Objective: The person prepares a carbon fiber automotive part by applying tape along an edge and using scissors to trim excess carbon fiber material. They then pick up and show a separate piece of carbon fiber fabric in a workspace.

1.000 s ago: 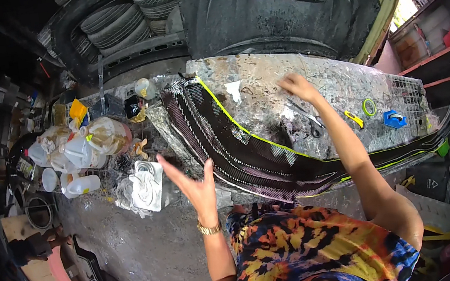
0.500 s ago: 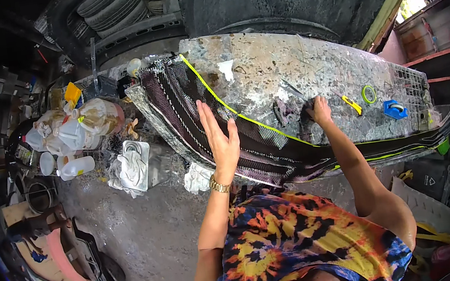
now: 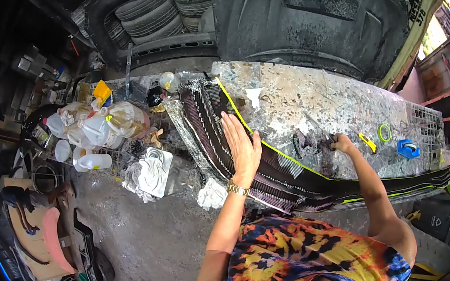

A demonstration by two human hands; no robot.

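A long curved part (image 3: 320, 182) covered in dark woven carbon-fibre cloth lies along the bench's near side, with yellow-green tape (image 3: 273, 147) on its edge. My left hand (image 3: 244, 152) rests over its left portion, fingers stretched out and palm down, holding nothing. Out on the bench, my right hand (image 3: 342, 143) is closed around the dark handle end of what looks like scissors. Their slim grey blades (image 3: 317, 124) point away to the upper left. Beside them lies a crumpled dark scrap of cloth (image 3: 305, 143).
Right of my hand lie a yellow utility knife (image 3: 368, 142), a green tape roll (image 3: 385, 132) and a blue tape dispenser (image 3: 407, 149). Plastic jugs (image 3: 101, 130) and a tray of white rags (image 3: 156, 171) stand at left. A person's arm (image 3: 29, 212) shows at far left.
The view has shifted, so the bench appears lower and further right. My right hand's fingers have closed on the scissors' handle. My left hand stays flat over the cloth.
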